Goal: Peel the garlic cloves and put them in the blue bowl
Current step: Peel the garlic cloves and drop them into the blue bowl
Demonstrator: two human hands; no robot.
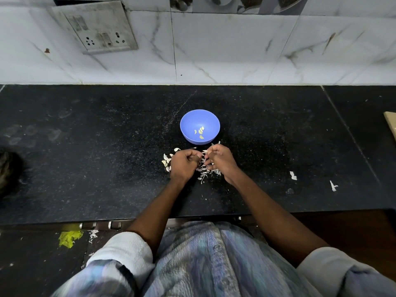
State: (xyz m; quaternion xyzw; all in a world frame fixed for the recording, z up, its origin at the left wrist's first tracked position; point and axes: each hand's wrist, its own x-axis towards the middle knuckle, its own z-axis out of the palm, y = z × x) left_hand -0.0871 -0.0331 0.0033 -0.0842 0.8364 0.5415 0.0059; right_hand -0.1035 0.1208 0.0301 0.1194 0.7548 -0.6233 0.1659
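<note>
While my left hand [183,162] and right hand [218,158] meet fingertip to fingertip over the peel scraps [206,173], both are curled; what they pinch is hidden. Blue bowl [211,122] just beyond holds peeled cloves [200,131]. Unpeeled cloves [166,161] lie left.

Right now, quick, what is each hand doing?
Left hand: fingers curled shut; what it pinches is hidden.
Right hand: fingers curled shut too; whether it holds a clove cannot be told.
</note>
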